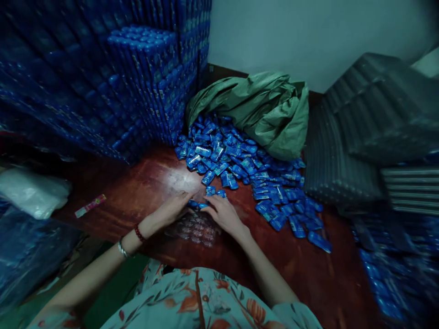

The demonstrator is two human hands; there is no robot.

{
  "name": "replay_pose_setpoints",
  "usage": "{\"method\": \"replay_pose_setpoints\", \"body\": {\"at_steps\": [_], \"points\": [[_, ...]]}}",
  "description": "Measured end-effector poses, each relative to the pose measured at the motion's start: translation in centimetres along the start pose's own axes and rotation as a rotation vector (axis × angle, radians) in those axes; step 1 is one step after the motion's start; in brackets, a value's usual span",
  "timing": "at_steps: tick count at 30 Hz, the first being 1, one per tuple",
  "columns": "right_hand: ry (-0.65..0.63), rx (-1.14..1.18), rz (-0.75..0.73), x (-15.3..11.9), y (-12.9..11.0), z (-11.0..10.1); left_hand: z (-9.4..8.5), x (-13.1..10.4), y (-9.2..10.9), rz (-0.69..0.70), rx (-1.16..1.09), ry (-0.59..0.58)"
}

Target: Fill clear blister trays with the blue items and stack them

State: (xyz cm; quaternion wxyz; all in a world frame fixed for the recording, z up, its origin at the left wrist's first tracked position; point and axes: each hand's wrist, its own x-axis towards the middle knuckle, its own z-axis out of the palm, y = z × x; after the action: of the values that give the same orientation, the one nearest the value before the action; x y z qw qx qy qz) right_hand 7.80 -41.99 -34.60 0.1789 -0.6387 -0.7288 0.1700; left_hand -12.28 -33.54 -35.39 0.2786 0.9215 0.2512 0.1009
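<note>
A clear moulded plastic tray [197, 230] with rounded cavities lies on the red-brown table in front of me. My left hand [176, 205] is over its far left part, fingers bent round a small blue packet [193, 204]. My right hand [222, 214] is at the far right part, with a blue packet [203, 206] between thumb and fingers. The two hands are close together, and their fingertips partly hide the packets. Just beyond the right fingers lie more blue packets [211, 190]. A large heap of loose blue packets [233, 153] spreads behind and to the right.
A green sack [260, 105] lies open behind the heap. Tall stacks of filled blue trays [154, 77] rise at left. Stacked empty trays [346, 137] stand at right. A pink-and-white strip [90, 205] and white plastic bag [34, 192] are on the left.
</note>
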Motion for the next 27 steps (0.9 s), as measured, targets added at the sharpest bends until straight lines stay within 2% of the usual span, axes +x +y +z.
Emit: {"method": "replay_pose_setpoints", "body": {"at_steps": [2,4,7,9,11,13,15,18,20,21,23,25,27], "points": [[0.119,0.085,0.16,-1.0,1.9,-0.8,-1.4,1.1,0.0,0.029,-0.057,-0.021],[0.167,0.037,0.351,-1.5,3.2,-1.2,-2.0,3.0,0.2,0.031,-0.069,-0.019],[0.028,-0.119,0.48,-0.9,3.6,-1.0,-1.2,7.2,1.1,-0.036,0.08,-0.095],[-0.075,-0.185,0.472,-0.1,3.2,-0.7,0.0,9.8,1.8,-0.08,0.208,-0.205],[-0.123,-0.216,0.463,0.3,3.1,-0.6,1.1,11.6,2.2,-0.106,0.262,-0.279],[-0.102,-0.212,0.497,-0.2,3.4,-0.6,1.6,12.4,2.3,-0.109,0.261,-0.312],[-0.009,-0.133,0.543,-1.4,4.0,-0.8,1.7,12.2,1.8,-0.097,0.255,-0.339],[0.19,0.226,0.515,-4.0,4.2,-0.8,1.5,11.1,0.6,-0.032,0.111,-0.331],[0.268,0.521,0.447,-5.4,3.2,-0.3,1.4,10.6,-0.3,0.01,-0.073,-0.322],[0.283,0.621,0.414,-5.8,2.3,0.2,1.2,10.4,-0.6,0.02,-0.158,-0.301],[0.301,0.677,0.343,-6.2,0.5,1.6,0.7,9.8,-1.1,0.008,-0.266,-0.191],[0.336,0.582,0.257,-6.1,-0.8,3.1,-0.3,8.7,-1.3,-0.039,-0.33,-0.003],[0.34,0.44,0.141,-5.8,-1.3,4.5,-1.6,6.6,-1.4,-0.103,-0.382,0.191]]}}
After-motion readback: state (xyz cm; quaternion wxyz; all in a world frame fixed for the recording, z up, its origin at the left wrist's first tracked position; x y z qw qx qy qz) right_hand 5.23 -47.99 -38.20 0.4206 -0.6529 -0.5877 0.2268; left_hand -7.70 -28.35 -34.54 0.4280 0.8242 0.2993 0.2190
